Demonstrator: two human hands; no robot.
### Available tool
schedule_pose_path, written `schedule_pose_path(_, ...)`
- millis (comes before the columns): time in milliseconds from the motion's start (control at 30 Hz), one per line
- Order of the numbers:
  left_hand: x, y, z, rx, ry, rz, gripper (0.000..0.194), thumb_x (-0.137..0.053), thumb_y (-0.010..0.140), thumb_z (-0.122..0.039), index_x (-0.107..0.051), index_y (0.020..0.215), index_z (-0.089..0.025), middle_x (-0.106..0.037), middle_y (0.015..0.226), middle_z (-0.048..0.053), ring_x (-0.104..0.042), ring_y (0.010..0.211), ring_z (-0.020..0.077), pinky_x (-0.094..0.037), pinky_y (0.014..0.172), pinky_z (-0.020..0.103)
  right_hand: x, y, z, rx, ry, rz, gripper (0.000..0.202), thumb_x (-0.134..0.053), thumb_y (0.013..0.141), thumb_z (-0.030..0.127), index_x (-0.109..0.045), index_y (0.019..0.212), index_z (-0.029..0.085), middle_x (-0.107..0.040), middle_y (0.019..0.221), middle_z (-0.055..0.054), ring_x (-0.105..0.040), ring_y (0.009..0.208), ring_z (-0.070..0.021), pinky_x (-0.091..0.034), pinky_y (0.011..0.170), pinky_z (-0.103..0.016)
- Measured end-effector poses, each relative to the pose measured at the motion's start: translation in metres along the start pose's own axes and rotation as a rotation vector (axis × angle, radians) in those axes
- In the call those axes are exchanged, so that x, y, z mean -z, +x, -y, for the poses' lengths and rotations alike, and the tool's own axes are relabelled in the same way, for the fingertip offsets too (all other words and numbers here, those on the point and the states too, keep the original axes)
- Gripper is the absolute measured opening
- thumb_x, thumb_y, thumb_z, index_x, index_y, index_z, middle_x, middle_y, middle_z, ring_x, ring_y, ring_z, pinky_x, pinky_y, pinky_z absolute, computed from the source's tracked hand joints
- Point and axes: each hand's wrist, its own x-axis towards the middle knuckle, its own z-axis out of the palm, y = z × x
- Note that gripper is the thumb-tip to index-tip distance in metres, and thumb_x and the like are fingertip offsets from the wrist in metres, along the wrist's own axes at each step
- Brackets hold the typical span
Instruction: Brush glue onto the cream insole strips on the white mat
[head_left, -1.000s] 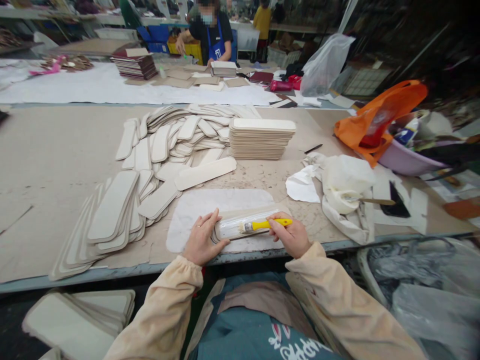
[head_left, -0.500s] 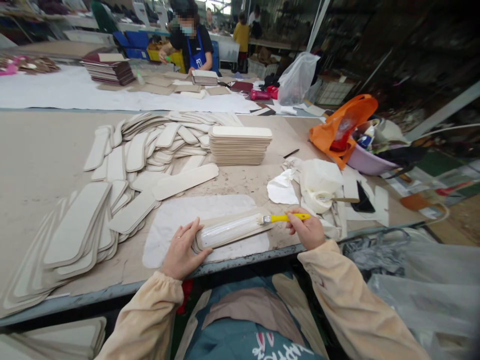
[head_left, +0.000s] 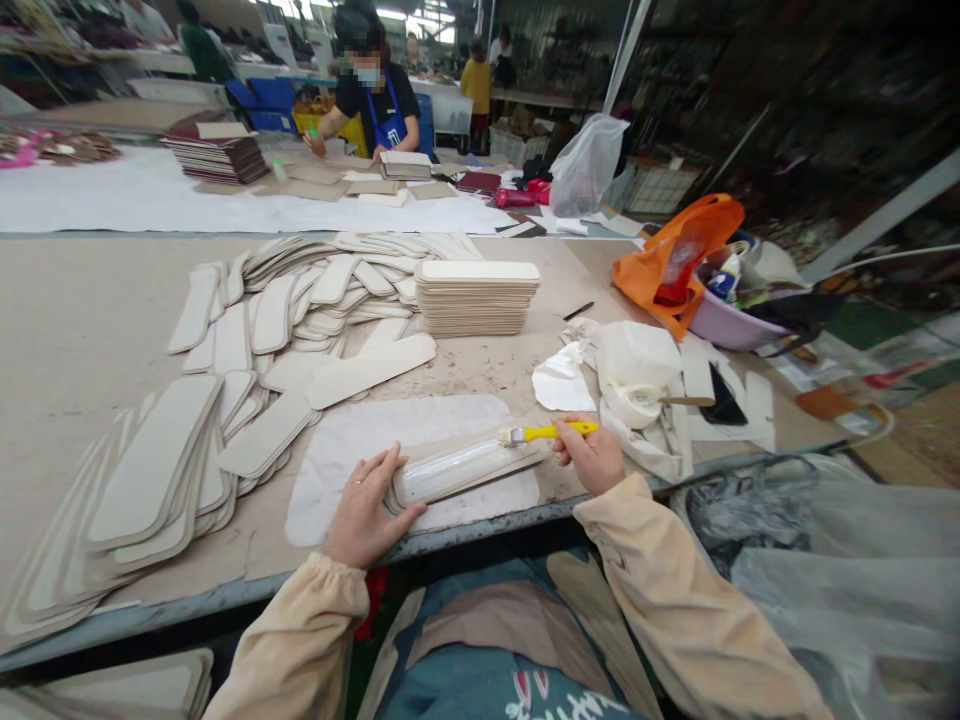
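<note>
The left hand point(head_left: 371, 508) is resting with its thumb spread wide from its fingers, touching the left end of a long, round-cornered beige panel point(head_left: 450, 473) that is lying over a white sheet point(head_left: 326, 485) at the table's near edge. The right hand point(head_left: 591, 460) is gripping a yellow-handled paintbrush point(head_left: 541, 433), its bristles touching the panel's glossy top near the right end. Farther right, a lilac plastic basin point(head_left: 739, 328) is holding jumbled items, including a blue-and-white packet point(head_left: 725, 278); a bright orange bag point(head_left: 651, 268) is leaning at its left side.
</note>
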Motion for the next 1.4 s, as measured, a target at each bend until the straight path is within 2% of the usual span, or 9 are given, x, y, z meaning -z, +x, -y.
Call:
schedule_pose_path(300, -0.001, -0.001, 0.000, 0.000, -0.004, -0.005, 0.085, -0.063, 0.075, -0.045, -0.019, 0.144, -0.020, -0.058, 0.124, 0.009, -0.043, 0.124, 0.0278, -0.027, 0.108, 0.049, 0.019, 0.011, -0.002, -0.044, 0.006, -0.112, 0.031, -0.057, 0.079, 0.047, -0.058, 0.085, 0.017, -0.058, 0.055, 0.003, -0.050, 0.039, -0.0093, -0.041, 0.038, -0.019)
schedule_pose_path(467, 0.000, -0.001, 0.000, 0.011, -0.006, 0.005, 0.087, -0.063, 0.075, -0.045, -0.018, 0.144, -0.019, -0.058, 0.124, 0.009, -0.043, 0.124, 0.0269, -0.026, 0.109, 0.048, -0.020, -0.004, 0.011, -0.083, 0.267, 0.053, 0.032, -0.059, 0.077, 0.048, -0.056, 0.083, 0.016, -0.056, 0.052, 0.004, -0.047, 0.036, -0.0084, -0.039, 0.036, -0.018)
schedule_pose_path(567, 0.000, -0.001, 0.000, 0.019, -0.003, 0.009, 0.088, -0.064, 0.074, -0.045, -0.017, 0.144, -0.020, -0.057, 0.125, 0.008, -0.043, 0.124, 0.0269, -0.026, 0.109, 0.049, -0.047, -0.011, 0.018, -0.087, 0.273, 0.136, 0.032, -0.057, 0.079, 0.047, -0.056, 0.082, 0.016, -0.056, 0.053, 0.004, -0.048, 0.036, -0.0084, -0.039, 0.036, -0.018)
schedule_pose_path(667, 0.001, -0.001, -0.001, 0.020, -0.006, 0.009, 0.088, -0.064, 0.074, -0.045, -0.017, 0.144, -0.020, -0.057, 0.126, 0.008, -0.042, 0.124, 0.0271, -0.026, 0.109, 0.049, -0.055, -0.011, 0.018, -0.087, 0.222, 0.156, 0.030, -0.055, 0.080, 0.047, -0.056, 0.083, 0.017, -0.057, 0.053, 0.004, -0.049, 0.037, -0.0087, -0.041, 0.037, -0.018)
schedule_pose_path(967, -0.003, -0.004, 0.002, 0.026, -0.045, 0.001, 0.088, -0.064, 0.073, -0.043, -0.019, 0.145, -0.020, -0.055, 0.129, 0.009, -0.040, 0.128, 0.0275, -0.024, 0.111, 0.051, 0.014, 0.005, -0.012, -0.166, 0.060, -0.135, 0.031, -0.061, 0.074, 0.047, -0.060, 0.082, 0.017, -0.058, 0.054, 0.001, -0.050, 0.039, -0.0111, -0.043, 0.037, -0.022)
schedule_pose_path(1100, -0.004, -0.010, 0.004, 0.019, -0.074, 0.020, 0.087, -0.066, 0.071, -0.046, -0.025, 0.143, -0.019, -0.046, 0.138, 0.013, -0.036, 0.131, 0.0299, -0.023, 0.111, 0.053, 0.034, 0.004, -0.016, -0.235, 0.540, -0.255, 0.025, -0.067, 0.066, 0.038, -0.059, 0.078, 0.018, -0.049, 0.047, 0.004, -0.039, 0.033, -0.0063, -0.034, 0.030, -0.016)
schedule_pose_path(1200, 0.009, 0.001, 0.015, 0.059, -0.084, -0.024, 0.075, -0.061, 0.075, -0.049, -0.036, 0.138, -0.018, -0.046, 0.138, 0.013, -0.041, 0.128, 0.0276, -0.034, 0.107, 0.046, 0.045, -0.003, -0.021, -0.303, 1.034, -0.203, 0.017, -0.067, 0.067, 0.025, -0.053, 0.071, 0.018, -0.039, 0.046, 0.007, -0.033, 0.032, -0.0028, -0.032, 0.029, -0.012)
schedule_pose_path(1300, 0.037, 0.035, 0.039, 0.198, 0.122, -0.083, 0.049, -0.051, 0.084, -0.045, -0.051, 0.126, -0.020, -0.055, 0.129, 0.009, -0.049, 0.121, 0.0207, -0.039, 0.103, 0.035, 0.052, -0.012, -0.030, -0.319, 1.392, -0.171, 0.018, -0.059, 0.076, 0.015, -0.044, 0.068, 0.017, -0.034, 0.051, 0.008, -0.037, 0.035, -0.0018, -0.039, 0.033, -0.009)
schedule_pose_path(1400, 0.063, 0.080, 0.068, 0.337, 0.337, -0.077, 0.045, -0.054, 0.082, -0.041, -0.055, 0.120, -0.017, -0.057, 0.124, 0.012, -0.050, 0.118, 0.0223, -0.037, 0.103, 0.035, 0.054, -0.018, -0.037, -0.329, 1.570, -0.173, 0.013, -0.048, 0.081, 0.008, -0.043, 0.073, 0.016, -0.033, 0.055, 0.008, -0.042, 0.039, -0.0019, -0.042, 0.035, -0.008)
